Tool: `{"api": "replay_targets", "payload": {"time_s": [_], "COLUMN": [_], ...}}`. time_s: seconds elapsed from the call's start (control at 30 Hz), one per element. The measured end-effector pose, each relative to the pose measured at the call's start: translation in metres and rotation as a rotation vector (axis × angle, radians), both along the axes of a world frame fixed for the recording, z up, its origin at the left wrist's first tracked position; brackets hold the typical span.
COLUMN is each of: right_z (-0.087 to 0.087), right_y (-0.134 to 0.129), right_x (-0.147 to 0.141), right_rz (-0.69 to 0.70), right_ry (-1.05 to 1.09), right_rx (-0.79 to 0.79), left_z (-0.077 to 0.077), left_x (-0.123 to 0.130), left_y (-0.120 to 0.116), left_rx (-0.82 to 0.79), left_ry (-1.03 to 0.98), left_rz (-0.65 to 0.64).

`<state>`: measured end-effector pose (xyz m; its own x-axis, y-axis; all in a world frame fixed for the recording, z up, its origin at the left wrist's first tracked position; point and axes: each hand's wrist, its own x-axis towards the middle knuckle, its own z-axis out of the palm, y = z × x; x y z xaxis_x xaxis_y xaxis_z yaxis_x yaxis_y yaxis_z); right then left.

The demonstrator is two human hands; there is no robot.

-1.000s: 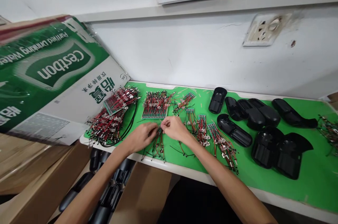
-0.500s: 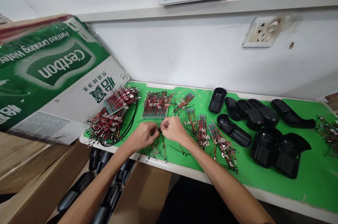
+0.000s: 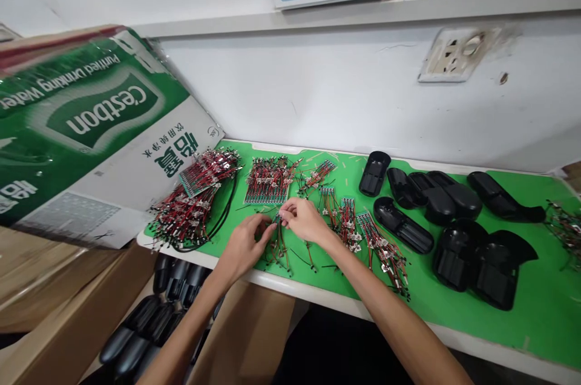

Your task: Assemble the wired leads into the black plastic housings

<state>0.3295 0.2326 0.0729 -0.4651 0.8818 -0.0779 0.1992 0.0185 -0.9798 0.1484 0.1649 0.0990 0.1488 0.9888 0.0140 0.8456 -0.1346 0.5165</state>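
Note:
My right hand (image 3: pixel 300 218) pinches a small circuit board with red and black wires (image 3: pixel 280 238), which hang toward the front of the table. From the left, my left hand (image 3: pixel 247 243) meets the same piece with thumb and curled fingers closed at its edge; the fingertips partly hide the board. Just behind my hands lies a wide panel of joined circuit boards (image 3: pixel 267 182) with many red wires. To the right of my right hand are wired board strips (image 3: pixel 347 215) and another wired strip (image 3: pixel 385 252). A smaller wired strip (image 3: pixel 319 173) lies farther back.
A heap of wired boards (image 3: pixel 195 197) sits at left beside a Cestbon carton (image 3: pixel 100 112). Black plastic shells (image 3: pixel 402 224) are spread over the right of the green tabletop (image 3: pixel 436 300). Below the table edge, an open cardboard box (image 3: pixel 68 324) holds more dark shells.
My left hand has shifted slightly down, its fingers a little looser. My right hand has edged right. The wired piece between them now shows more clearly, its wires hanging closer together.

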Motion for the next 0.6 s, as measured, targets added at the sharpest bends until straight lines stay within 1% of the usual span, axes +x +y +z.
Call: {"api": "replay_targets", "payload": {"time_s": [0.1,0.2,0.27,0.33,0.4,0.5,0.6], "right_z": [0.004,0.008,0.010,0.013,0.016,0.021,0.026], "right_y": [-0.005,-0.012,-0.015,-0.015,-0.015,-0.012,-0.010], "right_x": [-0.002,-0.006,-0.007,-0.006,0.000,0.012,0.024], "right_rz": [-0.001,-0.049,-0.081,-0.085,-0.068,-0.020,0.072], "right_ry": [0.019,0.013,0.008,0.020,0.052,0.128,0.241], "right_rx": [0.062,0.103,0.116,0.120,0.111,0.059,0.019], "left_z": [-0.006,-0.006,-0.004,0.000,0.006,0.013,0.017], "left_x": [0.005,0.011,0.013,0.014,0.013,0.011,0.012], "left_y": [-0.004,-0.004,-0.004,-0.004,-0.004,-0.005,-0.004], "left_rx": [0.049,0.038,0.004,-0.043,-0.095,-0.160,-0.260], "left_ry": [-0.043,-0.111,-0.153,-0.198,-0.262,-0.445,-0.705], "left_rz": [0.046,0.104,0.155,0.193,0.188,0.129,0.151]}}
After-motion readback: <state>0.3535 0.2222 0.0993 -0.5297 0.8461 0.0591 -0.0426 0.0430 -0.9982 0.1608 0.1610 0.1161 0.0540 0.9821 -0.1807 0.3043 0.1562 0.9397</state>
